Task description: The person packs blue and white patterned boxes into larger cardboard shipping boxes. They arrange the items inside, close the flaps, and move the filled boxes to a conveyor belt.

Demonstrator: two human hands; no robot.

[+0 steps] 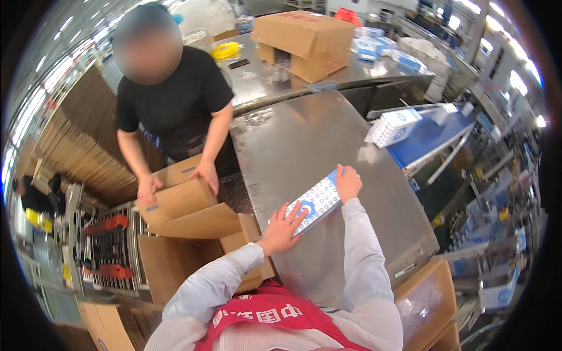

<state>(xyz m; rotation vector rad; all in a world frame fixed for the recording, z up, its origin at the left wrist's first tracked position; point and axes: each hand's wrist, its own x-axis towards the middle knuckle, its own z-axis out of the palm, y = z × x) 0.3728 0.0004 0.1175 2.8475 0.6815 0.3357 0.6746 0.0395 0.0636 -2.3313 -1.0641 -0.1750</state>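
Observation:
A long white package with a blue pattern and a blue round emblem lies at a slant over the metal table. My right hand is closed round its far right end. At the near left end, my left hand grips the package, with spread fingers over its top and the thumb along the near side. Whether the package rests flat on the table or is slightly raised, I cannot tell. Left of my left hand stands an open cardboard box, its flaps up.
Across from me at the left, a person in black holds a cardboard carton. A similar white package sits by a blue conveyor at the right. A large carton and yellow tape are on the far table. A marker lies near the right edge.

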